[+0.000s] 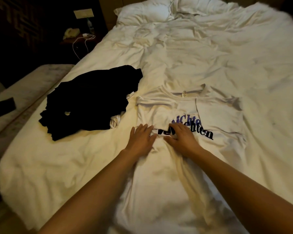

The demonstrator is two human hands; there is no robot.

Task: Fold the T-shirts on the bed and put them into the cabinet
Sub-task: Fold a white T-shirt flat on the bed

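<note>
Both hands, left (pixel 141 138) and right (pixel 181 138), fingers flat, pressing white T-shirt (pixel 159 183) on bed (pixel 210 56)

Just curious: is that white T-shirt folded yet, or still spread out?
Partly folded. The white T-shirt has its left side turned in over the print; the rest lies spread.

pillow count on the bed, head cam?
2. Both lie at the far head of the bed: one pillow on the left, the other pillow to its right, touching it. The top edge of the picture cuts them off, so more may be hidden.
</note>
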